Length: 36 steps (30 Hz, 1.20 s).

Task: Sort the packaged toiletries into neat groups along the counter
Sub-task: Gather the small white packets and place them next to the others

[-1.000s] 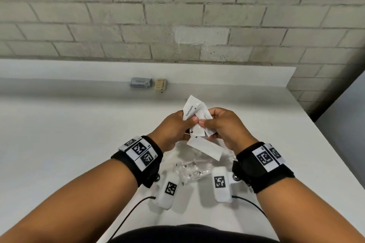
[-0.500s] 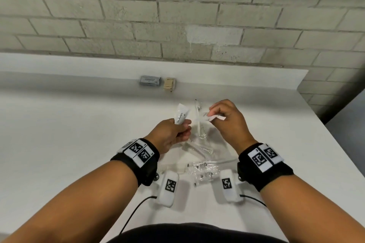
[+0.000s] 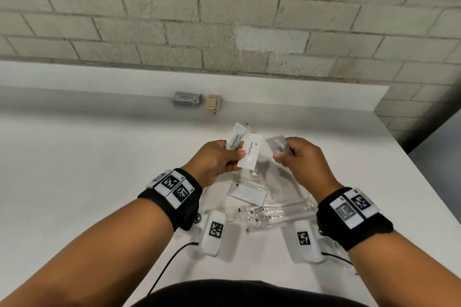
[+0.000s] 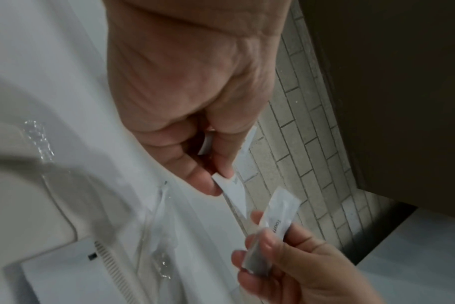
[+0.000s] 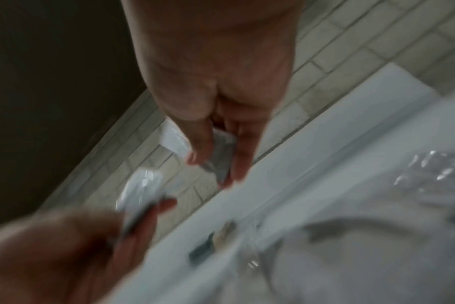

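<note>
Above the white counter (image 3: 74,182), my left hand (image 3: 235,157) pinches two white sachets printed "Toothpaste" (image 3: 249,154), fanned apart. In the left wrist view its thumb and fingers (image 4: 208,185) clamp a white sachet (image 4: 234,193). To the right, my right hand (image 3: 282,154) holds a third sachet (image 3: 275,143), blurred by motion. The right wrist view shows that sachet (image 5: 221,162) between my thumb and fingers. Below my hands lie a white comb packet (image 3: 248,190) and a clear-wrapped toothbrush (image 3: 274,212).
A grey packet stack (image 3: 187,98) and a tan packet (image 3: 212,103) sit side by side at the counter's back ledge. Behind them is a brick wall. The counter's right edge (image 3: 399,157) runs diagonally close to my right hand. Cables trail from my wrists at the front.
A second ago both hands held the sachets bunched together. They have since drawn apart. My left hand now holds two sachets and my right holds one off to the right.
</note>
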Available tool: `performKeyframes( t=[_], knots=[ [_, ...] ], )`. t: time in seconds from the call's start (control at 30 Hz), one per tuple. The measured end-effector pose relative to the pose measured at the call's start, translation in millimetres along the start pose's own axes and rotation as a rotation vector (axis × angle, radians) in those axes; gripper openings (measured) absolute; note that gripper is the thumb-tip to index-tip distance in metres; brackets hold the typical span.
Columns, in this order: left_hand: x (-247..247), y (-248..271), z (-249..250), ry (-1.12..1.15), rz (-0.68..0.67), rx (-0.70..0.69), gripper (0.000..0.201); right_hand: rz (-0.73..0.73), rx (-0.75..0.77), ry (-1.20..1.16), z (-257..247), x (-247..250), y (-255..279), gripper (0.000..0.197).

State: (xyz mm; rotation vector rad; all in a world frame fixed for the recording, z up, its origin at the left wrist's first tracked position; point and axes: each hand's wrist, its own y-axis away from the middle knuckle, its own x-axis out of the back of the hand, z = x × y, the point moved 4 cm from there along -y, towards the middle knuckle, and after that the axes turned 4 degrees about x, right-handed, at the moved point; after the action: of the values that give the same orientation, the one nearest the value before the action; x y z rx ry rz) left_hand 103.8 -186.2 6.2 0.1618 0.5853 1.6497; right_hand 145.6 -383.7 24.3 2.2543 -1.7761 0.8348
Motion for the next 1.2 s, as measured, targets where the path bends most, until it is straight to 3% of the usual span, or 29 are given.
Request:
performKeyframes(
  t=[0.1, 0.2, 0.27, 0.4, 0.5, 0.57, 0.63, 0.73, 0.9, 1.0, 1.07, 1.2],
  knots=[
    [2.4, -2.1, -1.9, 0.017, 0.008, -0.016, 0.011, -0.092, -0.359, -0.368, 2.3, 2.2, 1.6, 0.006],
    [-0.5, -4.1, -6.1, 0.023, -0.003, -0.039, 0.012, -0.184, -0.463, -0.616, -10.7, -4.7, 5.7, 0.010],
    [-2.6, -4.8, -8.0, 0.023, -0.003, -0.049, 0.014, -0.231, -0.476, -0.635, -15.6, -7.9, 7.1, 0.011],
    [-1.1, -2.8, -7.3, -0.013, -0.015, -0.033, 0.015, -0.249, -0.432, -0.515, -22.1, -7.6, 7.2, 0.011],
    [1.5, 1.6, -2.0, -0.137, -0.088, 0.050, 0.011, -0.288, -0.193, -0.112, -33.7, 4.7, -5.2, 0.015],
    [0.5, 6.7, 4.0, -0.273, -0.166, 0.098, 0.009, -0.379, -0.020, 0.149, -47.1, 9.9, -18.0, 0.018],
    [-1.7, 10.1, 8.9, -0.363, -0.224, 0.134, 0.011, -0.555, 0.033, 0.265, -61.2, 6.1, -23.8, 0.021],
    [-5.0, 10.4, 12.8, -0.377, -0.266, 0.141, 0.017, -0.735, -0.016, 0.333, -66.1, -12.6, -22.3, 0.022],
    [3.0, 11.0, 9.1, -0.392, -0.201, 0.118, 0.011, -0.680, -0.076, 0.329, -42.5, -22.7, -12.7, 0.035],
    [13.9, 11.0, 8.1, -0.577, -0.150, 0.116, 0.021, -0.626, 0.004, 0.382, -53.9, -6.0, -18.1, 0.022],
    [9.2, 10.2, 9.3, -0.784, -0.178, 0.112, 0.028, -0.587, 0.101, 0.302, -71.2, -1.8, -23.2, 0.025],
    [-21.5, 12.3, 14.2, -0.891, -0.250, 0.067, 0.005, -0.673, 0.161, 0.421, -77.4, -23.8, -21.8, 0.026]
  ],
)
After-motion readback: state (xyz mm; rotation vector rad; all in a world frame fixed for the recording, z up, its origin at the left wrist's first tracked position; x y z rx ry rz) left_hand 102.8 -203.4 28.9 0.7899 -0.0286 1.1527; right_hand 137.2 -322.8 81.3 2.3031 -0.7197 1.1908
